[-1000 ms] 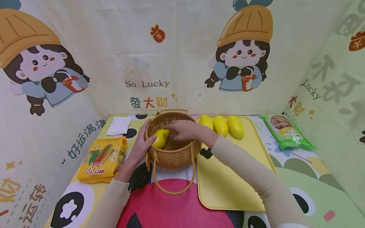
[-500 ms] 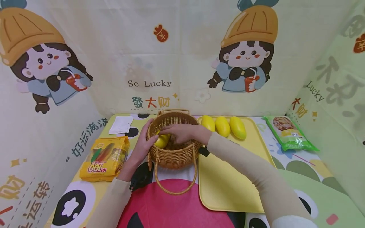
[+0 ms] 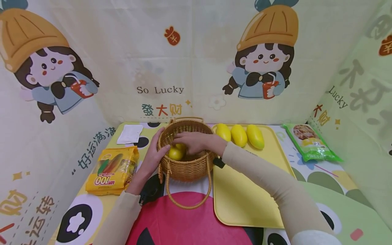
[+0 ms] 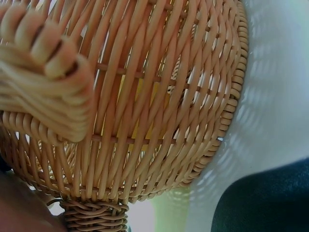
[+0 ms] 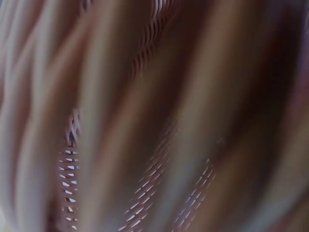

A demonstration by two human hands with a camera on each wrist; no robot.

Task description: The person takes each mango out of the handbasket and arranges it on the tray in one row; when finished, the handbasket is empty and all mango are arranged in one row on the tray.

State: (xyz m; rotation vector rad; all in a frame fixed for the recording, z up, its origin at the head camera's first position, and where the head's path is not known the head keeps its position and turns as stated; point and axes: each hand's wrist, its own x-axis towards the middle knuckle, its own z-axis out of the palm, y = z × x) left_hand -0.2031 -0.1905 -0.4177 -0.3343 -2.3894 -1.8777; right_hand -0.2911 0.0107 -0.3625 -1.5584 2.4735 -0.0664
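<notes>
A round wicker basket (image 3: 188, 170) stands at the middle of the table, its front handle hanging down onto the cloth. My left hand (image 3: 154, 151) holds the basket's left rim, thumb over the edge. Inside the basket, my right hand (image 3: 193, 141) reaches in from the right, its fingers curled over a yellow fruit (image 3: 176, 153). Part of the fruit and the fingertips are hidden, and its kind is unclear. The basket's woven wall (image 4: 145, 96) fills much of the left wrist view, with yellow showing through. Only blurred wicker (image 5: 159, 121) appears in the right wrist view.
Right of the basket lies a yellow tray (image 3: 245, 190) with three yellow mangoes (image 3: 239, 136) at its back. A green food packet (image 3: 310, 143) is farther right. On the left lie a yellow snack bag (image 3: 113, 170) and a white packet (image 3: 130, 134).
My right hand has moved left onto the yellow fruit, which has turned and then shifted slightly right within the basket. The left hand stays on the rim.
</notes>
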